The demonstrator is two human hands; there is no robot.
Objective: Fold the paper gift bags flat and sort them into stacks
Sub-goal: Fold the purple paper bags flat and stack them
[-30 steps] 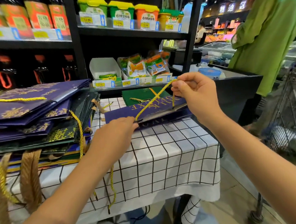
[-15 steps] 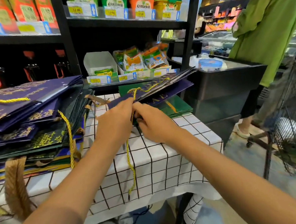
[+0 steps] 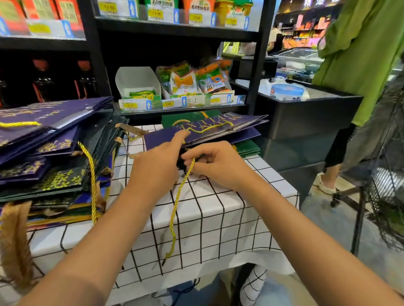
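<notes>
Fingers of my right hand (image 3: 217,167) pinch the gold cord (image 3: 177,199); my left hand (image 3: 156,165) presses one straight finger on the purple bag (image 3: 218,128) at the table's (image 3: 223,213) far edge.
</notes>
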